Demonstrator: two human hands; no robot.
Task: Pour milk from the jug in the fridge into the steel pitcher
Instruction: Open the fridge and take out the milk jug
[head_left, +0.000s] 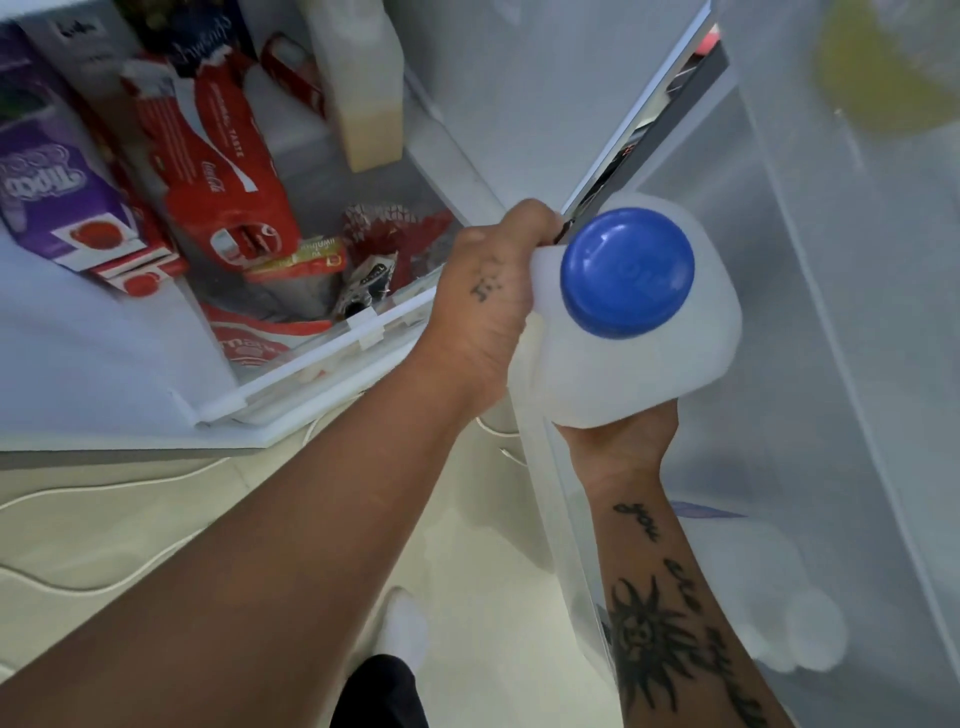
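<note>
A white plastic milk jug (639, 374) with a round blue cap (627, 272) is held upright in front of the open fridge. My left hand (491, 296) grips the jug's handle on its left side. My right hand (621, 441) supports the jug from underneath, its fingers hidden below the jug. The steel pitcher is not in view.
The fridge door shelf (311, 358) at left holds a purple carton (57, 197), a red Coca-Cola pack (223, 171) and another white jug (363, 88). Clear fridge drawers (810, 322) fill the right side. Pale floor (483, 545) lies below, with my white shoe (402, 629).
</note>
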